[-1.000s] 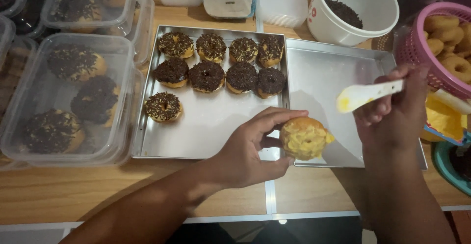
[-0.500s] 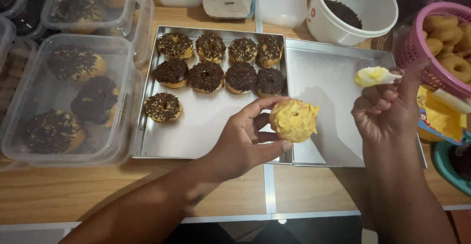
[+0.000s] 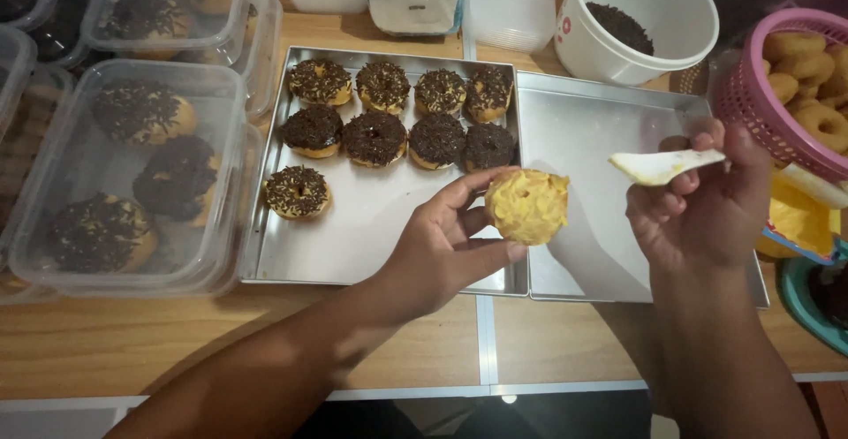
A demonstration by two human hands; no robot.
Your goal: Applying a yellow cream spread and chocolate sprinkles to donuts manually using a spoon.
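- Doughnut point(image 3: 528, 206) is sitting in the left hand point(image 3: 439, 249), pinched at its rim between the thumb below and the fingers above, over the seam where the two trays meet.
- Left hand is closing narrowly on the doughnut; only fingertips are making contact, and the palm is staying clear.
- Right hand point(image 3: 700, 205) is gripping a white spatula point(image 3: 664, 165) in a closed fist, just beside the doughnut but apart from it.
- Spatula blade is pointing left toward the doughnut, its long axis running roughly level; a smear of yellow spread appears to be sitting on the blade.
- Doughnut is facing up and slightly toward the camera, its yellow-coated top showing; being round, it has no long axis, and its flat plane is tilting a little.
- Risk: the fingertip pinch is looking light, so a push from the blade could be tipping the doughnut out of the hand and onto the right tray point(image 3: 601, 147).
- Risk: the thumb is lying close to the coated face, so a shift in grip could be smearing the spread.
- Left tray point(image 3: 371, 240) is holding nine chocolate-sprinkled doughnuts point(image 3: 374, 137) in rows.
- Further out, a white tub point(image 3: 649, 28) of sprinkles, a pink basket point(image 3: 777, 94) of plain doughnuts and clear boxes point(image 3: 124, 174) of finished ones are standing around the trays.
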